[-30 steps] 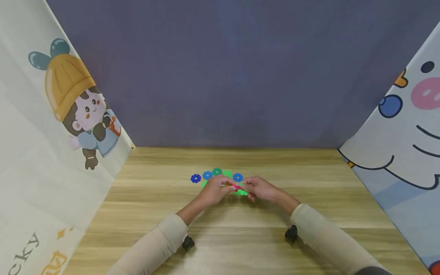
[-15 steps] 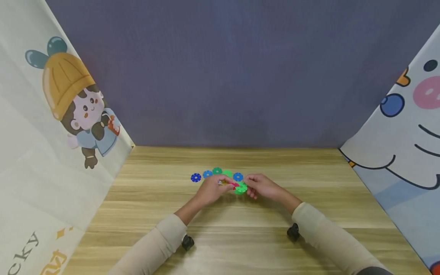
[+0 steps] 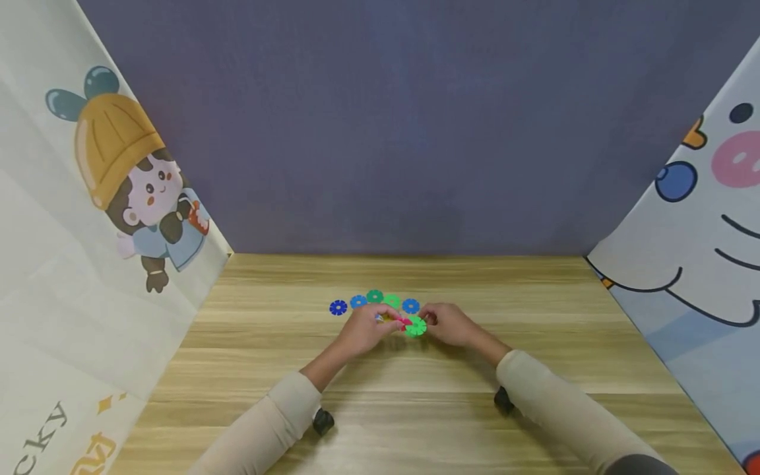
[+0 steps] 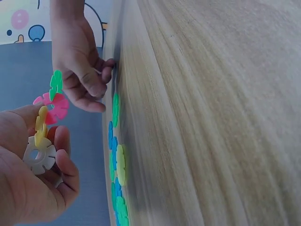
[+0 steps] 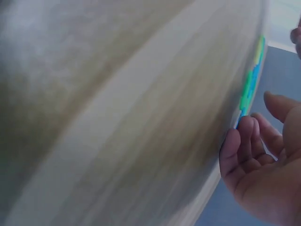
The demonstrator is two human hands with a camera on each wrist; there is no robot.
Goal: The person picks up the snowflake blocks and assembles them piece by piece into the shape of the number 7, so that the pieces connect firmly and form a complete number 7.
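Observation:
My left hand point(image 3: 363, 328) pinches a short chain of notched plastic flower discs above the table. In the left wrist view the chain runs from a white disc point(image 4: 46, 159) by the curled fingers, through a yellow disc point(image 4: 39, 128) at the thumb, to a pink disc point(image 4: 60, 108) and a green disc point(image 4: 56, 84) at the far end. Just right of that green end is my right hand point(image 3: 456, 326), its fingers loosely bent and holding nothing. The right wrist view shows its fingers point(image 5: 244, 141) low beside the table surface.
Several more discs lie flat behind the hands, among them a dark blue disc point(image 3: 334, 309), a teal disc point(image 3: 371, 297) and a blue disc point(image 3: 406, 307). A grey-blue cloth point(image 3: 404, 132) rises at the table's point(image 3: 410, 422) back edge, with printed panels either side.
The green disc at the chain's end has turned from a slant to face the head camera. My right fingers, at the chain a second ago, are now beside it with nothing held.

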